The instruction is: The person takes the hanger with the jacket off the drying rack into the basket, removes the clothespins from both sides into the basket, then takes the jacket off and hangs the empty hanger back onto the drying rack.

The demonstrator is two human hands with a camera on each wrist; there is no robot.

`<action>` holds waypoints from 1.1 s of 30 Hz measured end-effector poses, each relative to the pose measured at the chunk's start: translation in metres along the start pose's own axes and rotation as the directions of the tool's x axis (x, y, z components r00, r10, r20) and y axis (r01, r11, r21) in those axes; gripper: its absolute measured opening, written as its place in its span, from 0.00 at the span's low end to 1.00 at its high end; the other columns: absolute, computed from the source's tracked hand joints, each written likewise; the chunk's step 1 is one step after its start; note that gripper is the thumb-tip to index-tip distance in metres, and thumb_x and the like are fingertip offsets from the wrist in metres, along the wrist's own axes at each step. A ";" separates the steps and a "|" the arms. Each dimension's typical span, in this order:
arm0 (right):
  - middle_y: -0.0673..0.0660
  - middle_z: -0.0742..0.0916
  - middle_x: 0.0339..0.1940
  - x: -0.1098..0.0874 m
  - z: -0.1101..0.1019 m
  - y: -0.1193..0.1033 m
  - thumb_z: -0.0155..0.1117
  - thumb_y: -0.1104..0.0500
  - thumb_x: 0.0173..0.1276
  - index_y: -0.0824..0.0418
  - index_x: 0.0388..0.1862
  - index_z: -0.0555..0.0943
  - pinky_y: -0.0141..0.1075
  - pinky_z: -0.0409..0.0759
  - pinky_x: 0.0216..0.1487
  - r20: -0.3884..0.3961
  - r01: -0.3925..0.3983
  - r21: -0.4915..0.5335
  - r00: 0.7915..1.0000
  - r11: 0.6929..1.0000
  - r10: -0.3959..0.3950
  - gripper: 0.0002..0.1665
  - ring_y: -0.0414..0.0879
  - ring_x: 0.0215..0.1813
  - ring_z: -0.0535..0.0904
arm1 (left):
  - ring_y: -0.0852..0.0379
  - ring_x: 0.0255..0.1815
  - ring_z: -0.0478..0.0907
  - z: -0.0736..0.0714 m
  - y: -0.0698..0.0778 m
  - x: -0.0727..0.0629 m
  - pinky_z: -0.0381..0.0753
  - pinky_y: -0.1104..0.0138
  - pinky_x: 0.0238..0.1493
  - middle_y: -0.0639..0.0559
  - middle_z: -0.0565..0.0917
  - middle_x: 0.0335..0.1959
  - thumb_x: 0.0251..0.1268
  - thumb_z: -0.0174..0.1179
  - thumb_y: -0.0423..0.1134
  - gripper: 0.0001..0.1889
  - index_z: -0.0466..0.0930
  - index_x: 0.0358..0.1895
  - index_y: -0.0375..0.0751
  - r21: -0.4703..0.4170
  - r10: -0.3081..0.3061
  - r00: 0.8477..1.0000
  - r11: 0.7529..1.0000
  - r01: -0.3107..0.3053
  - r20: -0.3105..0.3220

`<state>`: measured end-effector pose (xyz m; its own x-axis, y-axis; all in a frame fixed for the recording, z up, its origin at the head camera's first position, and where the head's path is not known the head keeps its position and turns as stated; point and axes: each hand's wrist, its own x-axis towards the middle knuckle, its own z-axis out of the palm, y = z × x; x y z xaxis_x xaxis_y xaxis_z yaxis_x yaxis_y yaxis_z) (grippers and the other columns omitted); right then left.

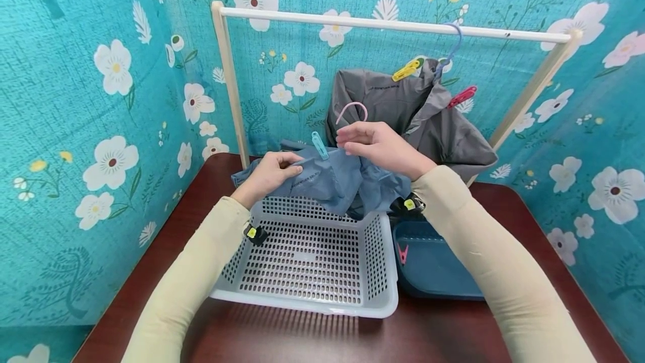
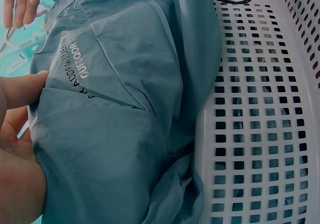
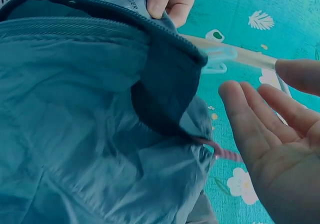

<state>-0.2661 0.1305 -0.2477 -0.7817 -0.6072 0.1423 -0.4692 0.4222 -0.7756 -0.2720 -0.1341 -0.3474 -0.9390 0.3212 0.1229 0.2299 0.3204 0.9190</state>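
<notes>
A blue jacket (image 1: 347,184) with printed lettering hangs bunched over the back of the grey basket. At its upper left edge my left hand (image 1: 274,172) pinches the fabric between thumb and fingers; the left wrist view shows the thumb beside the lettering. A light blue clothespin (image 1: 319,145) is clipped on the jacket's top edge, right of that hand. From the collar rises the pink hook (image 1: 353,106) of a hanger, the rest mostly hidden in the jacket. My right hand (image 3: 285,144) is beside the hook and clothespin, its fingers extended and holding nothing.
The grey perforated basket (image 1: 302,311) stands on the dark red table (image 1: 282,340). Right of it is a blue tray (image 1: 443,279) with a pink clothespin (image 1: 402,254). A grey jacket (image 1: 373,99) with yellow and red clothespins hangs from the white rail (image 1: 322,17) behind.
</notes>
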 end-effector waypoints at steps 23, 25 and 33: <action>0.59 0.76 0.62 0.029 0.032 -0.010 0.52 0.54 0.75 0.59 0.70 0.65 0.42 0.72 0.56 0.040 -0.036 -0.284 0.998 0.958 0.049 0.27 0.49 0.62 0.72 | 0.52 0.44 0.76 0.007 0.003 -0.006 0.74 0.61 0.42 0.45 0.81 0.47 0.68 0.56 0.32 0.11 0.82 0.50 0.35 0.017 0.033 0.999 0.999 -0.033 0.001; 0.60 0.77 0.60 0.030 0.033 -0.010 0.52 0.55 0.75 0.61 0.69 0.66 0.43 0.73 0.55 0.028 -0.044 -0.295 0.998 0.954 0.055 0.27 0.50 0.60 0.73 | 0.52 0.42 0.75 0.007 0.002 -0.006 0.74 0.62 0.41 0.44 0.81 0.47 0.68 0.56 0.32 0.11 0.82 0.50 0.35 0.021 0.045 0.999 0.999 -0.045 0.001; 0.59 0.80 0.54 0.030 0.034 -0.008 0.56 0.55 0.73 0.61 0.63 0.73 0.42 0.74 0.53 -0.011 -0.053 -0.289 0.999 0.956 0.052 0.22 0.50 0.56 0.76 | 0.53 0.37 0.74 0.008 0.002 -0.005 0.73 0.63 0.36 0.45 0.82 0.46 0.68 0.56 0.32 0.11 0.82 0.50 0.35 0.025 0.059 0.998 0.998 -0.059 0.011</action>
<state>-0.2716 0.0861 -0.2578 -0.8095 -0.5771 0.1080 -0.5257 0.6305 -0.5711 -0.2652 -0.1277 -0.3493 -0.9211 0.3490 0.1727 0.2912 0.3229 0.9005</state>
